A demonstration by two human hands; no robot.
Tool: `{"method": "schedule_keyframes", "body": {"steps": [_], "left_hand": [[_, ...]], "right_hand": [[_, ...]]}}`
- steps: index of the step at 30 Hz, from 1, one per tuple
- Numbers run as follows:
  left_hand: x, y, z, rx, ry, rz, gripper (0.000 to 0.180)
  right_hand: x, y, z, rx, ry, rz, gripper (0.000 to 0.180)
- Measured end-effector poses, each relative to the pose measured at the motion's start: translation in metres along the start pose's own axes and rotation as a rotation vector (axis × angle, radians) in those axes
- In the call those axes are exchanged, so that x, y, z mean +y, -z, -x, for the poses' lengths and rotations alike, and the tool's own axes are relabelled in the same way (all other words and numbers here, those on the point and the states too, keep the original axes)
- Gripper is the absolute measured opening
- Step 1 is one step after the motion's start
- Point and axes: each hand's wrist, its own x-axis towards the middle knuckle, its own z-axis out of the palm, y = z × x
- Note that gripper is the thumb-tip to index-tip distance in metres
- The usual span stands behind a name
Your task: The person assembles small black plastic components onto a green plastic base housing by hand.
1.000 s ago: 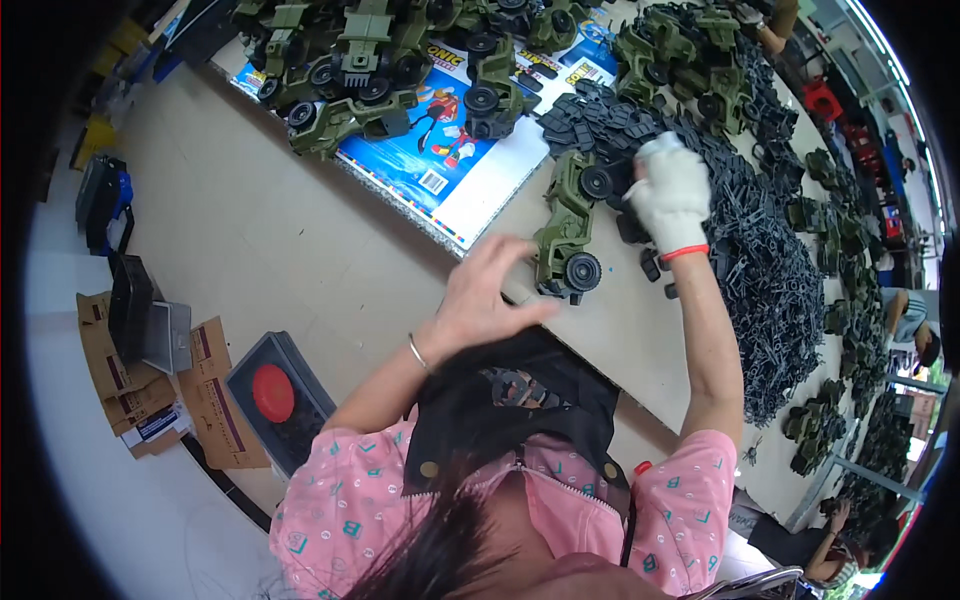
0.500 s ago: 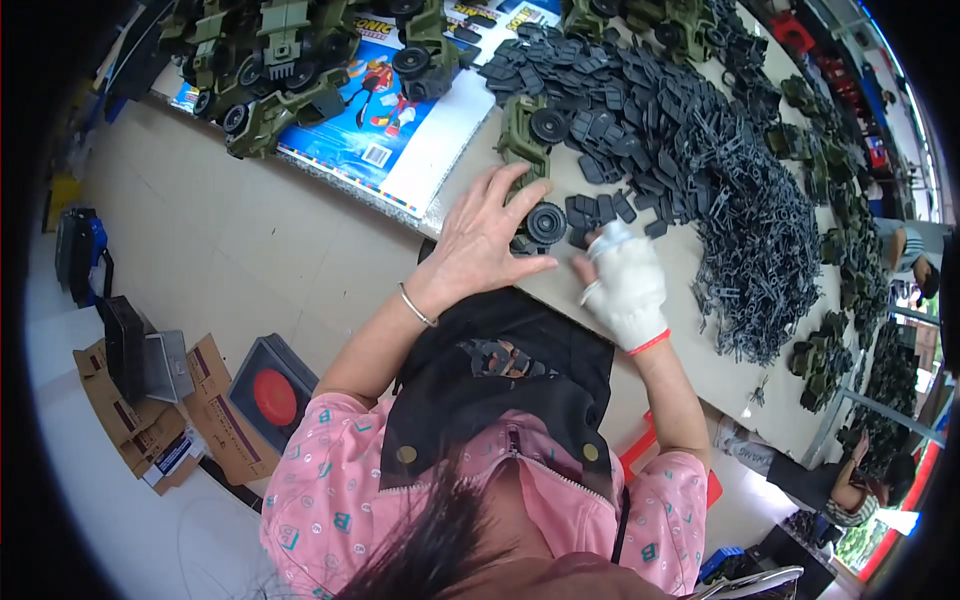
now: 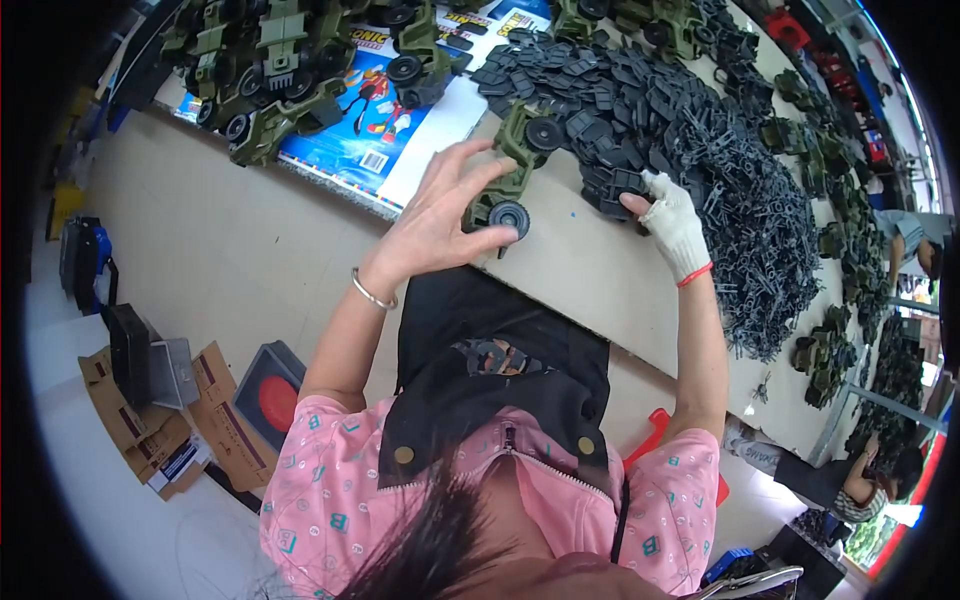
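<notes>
Both forearms rise from the lower edge toward twelve o'clock. The left hand (image 3: 440,215) is bare, with a thin bangle at the wrist, its fingers spread and curled loosely toward one o'clock. The right hand (image 3: 672,222), in a white glove with a red cuff, points its fingertips toward ten o'clock, partly bent.

At the centre, the bare left hand (image 3: 440,215) spreads its fingers over a green toy truck (image 3: 512,170) with black wheels on the pale table (image 3: 580,270). At two o'clock from it, the gloved right hand (image 3: 672,222) touches a heap of dark grey plastic parts (image 3: 700,130). More finished trucks (image 3: 280,60) crowd a colourful printed sheet (image 3: 390,120) at eleven o'clock.
</notes>
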Motion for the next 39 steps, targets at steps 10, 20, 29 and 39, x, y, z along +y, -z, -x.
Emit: {"method": "schedule_keyframes", "body": {"steps": [10,20,29,39], "left_hand": [[0.047,-0.059,-0.089,-0.025,0.122,0.357,0.025],[0.063,-0.077,-0.106,0.002,0.186,0.521,0.018],[0.055,-0.076,-0.108,-0.051,-0.044,0.253,0.022],[0.05,-0.073,-0.119,-0.312,0.215,0.248,0.023]], "right_hand": [[-0.024,0.009,0.028,-0.029,-0.075,-0.665,0.024],[-0.002,0.004,0.031,0.137,-0.314,-1.156,0.03],[-0.014,0.032,0.026,-0.167,-0.156,-0.632,0.028],[-0.023,0.036,0.027,-0.145,0.27,0.013,0.01]]}}
